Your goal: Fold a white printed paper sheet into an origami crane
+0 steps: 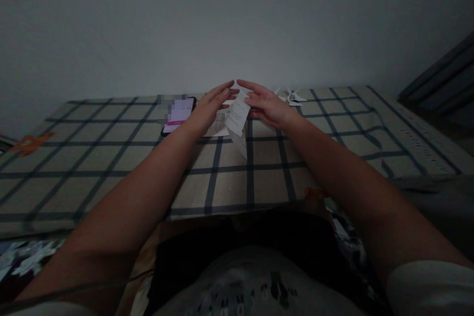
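Note:
A folded piece of printed white paper (238, 114) is held up between my two hands above the checked tablecloth, its lower flap hanging down to a point. My left hand (215, 103) is at the paper's left edge, with its fingers bent toward it. On the other side, my right hand (265, 103) has its thumb and lower fingers on the paper's right edge while the index finger stretches out over the top. Another printed sheet (219, 126) lies flat on the cloth, partly behind my left hand and the held paper.
A phone (180, 114) with a lit screen lies left of my left hand. Folded white paper pieces (292, 97) lie behind my right hand. The checked cloth (122, 133) reaches the grey wall. Something orange (32, 143) is at the far left.

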{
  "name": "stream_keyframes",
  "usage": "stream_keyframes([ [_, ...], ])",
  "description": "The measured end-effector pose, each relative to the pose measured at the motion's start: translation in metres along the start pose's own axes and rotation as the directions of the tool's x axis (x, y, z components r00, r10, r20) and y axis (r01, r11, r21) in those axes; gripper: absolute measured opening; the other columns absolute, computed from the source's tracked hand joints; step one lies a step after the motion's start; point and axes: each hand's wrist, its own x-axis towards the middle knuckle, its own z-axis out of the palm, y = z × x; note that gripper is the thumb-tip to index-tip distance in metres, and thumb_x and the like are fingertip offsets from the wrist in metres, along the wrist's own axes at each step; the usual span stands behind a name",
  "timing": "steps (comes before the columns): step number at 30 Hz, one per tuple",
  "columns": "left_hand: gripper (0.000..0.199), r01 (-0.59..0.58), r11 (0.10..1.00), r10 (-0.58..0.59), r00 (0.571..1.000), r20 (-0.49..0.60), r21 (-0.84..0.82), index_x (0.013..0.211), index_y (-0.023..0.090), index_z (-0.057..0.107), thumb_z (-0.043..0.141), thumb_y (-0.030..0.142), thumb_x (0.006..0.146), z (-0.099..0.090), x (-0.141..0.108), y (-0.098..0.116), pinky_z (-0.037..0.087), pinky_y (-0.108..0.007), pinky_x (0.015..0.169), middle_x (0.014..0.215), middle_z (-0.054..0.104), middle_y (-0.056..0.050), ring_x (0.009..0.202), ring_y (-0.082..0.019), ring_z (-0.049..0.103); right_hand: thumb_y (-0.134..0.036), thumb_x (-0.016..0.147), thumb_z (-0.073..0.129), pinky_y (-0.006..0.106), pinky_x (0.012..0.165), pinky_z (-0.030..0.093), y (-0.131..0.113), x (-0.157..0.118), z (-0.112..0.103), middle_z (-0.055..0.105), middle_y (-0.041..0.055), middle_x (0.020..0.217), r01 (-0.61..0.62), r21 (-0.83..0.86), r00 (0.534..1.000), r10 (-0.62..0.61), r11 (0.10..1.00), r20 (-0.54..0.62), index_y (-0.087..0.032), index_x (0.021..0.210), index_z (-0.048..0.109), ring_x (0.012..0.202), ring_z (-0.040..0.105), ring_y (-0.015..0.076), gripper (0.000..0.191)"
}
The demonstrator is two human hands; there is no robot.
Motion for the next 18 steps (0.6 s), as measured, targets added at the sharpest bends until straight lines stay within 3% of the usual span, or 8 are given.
stream_keyframes([
  [4,0.063,0.116,0.992,-0.113,0.992,0.065,-0.053,0.141,0.02,0.069,0.074,0.055,0.089,0.003,-0.002,0.003,0.059,-0.045,0.098,0.12,0.078,-0.012,0.11,-0.029,0.074,-0.034,0.084,0.078,0.031,0.083,0.062,0.0,-0.001,0.0,0.073,0.0019,0.109,-0.01,-0.005,1.0,0.01,1.0,-0.017,-0.029,0.149,0.053,0.089,0.067,0.016,0.07],
  [9,0.059,0.154,0.987,-0.151,0.987,0.049,-0.053,0.139,0.022,0.071,0.078,0.041,0.084,-0.001,-0.002,0.003,0.058,-0.033,0.071,0.09,0.073,-0.005,0.074,-0.018,0.07,-0.036,0.086,0.071,0.029,0.077,0.058,0.001,0.001,-0.008,0.068,0.0008,0.103,-0.029,-0.071,0.997,0.024,0.997,-0.072,-0.028,0.144,0.056,0.085,0.064,0.0146,0.06],
  [12,0.056,0.123,0.992,-0.121,0.989,0.086,-0.021,0.134,0.023,0.074,0.08,0.037,0.08,-0.008,0.002,-0.003,0.054,-0.028,0.063,0.088,0.073,-0.004,0.069,-0.016,0.068,-0.034,0.087,0.065,0.031,0.074,0.057,0.001,0.002,-0.009,0.067,0.0015,0.095,-0.047,-0.134,0.993,0.031,0.99,-0.114,-0.026,0.137,0.062,0.08,0.063,0.0161,0.051],
  [15,0.054,0.13,0.99,-0.141,0.963,0.228,0.062,0.132,0.023,0.076,0.08,0.037,0.079,-0.017,0.005,-0.01,0.056,-0.03,0.065,0.091,0.077,-0.007,0.074,-0.019,0.072,-0.027,0.083,0.062,0.033,0.069,0.055,-0.001,0.002,-0.008,0.066,0.0018,0.089,-0.088,-0.24,0.986,0.05,0.967,-0.16,-0.025,0.13,0.066,0.076,0.061,0.018,0.048],
  [18,0.048,0.125,0.97,-0.185,0.937,0.297,0.209,0.122,0.023,0.081,0.08,0.041,0.078,-0.022,0.005,-0.011,0.055,-0.029,0.062,0.089,0.08,-0.007,0.071,-0.019,0.072,-0.017,0.077,0.058,0.029,0.062,0.049,-0.002,0.001,-0.007,0.063,-0.0002,0.083,-0.123,-0.366,0.985,0.069,0.923,-0.155,-0.024,0.126,0.067,0.069,0.057,0.0165,0.05],
])
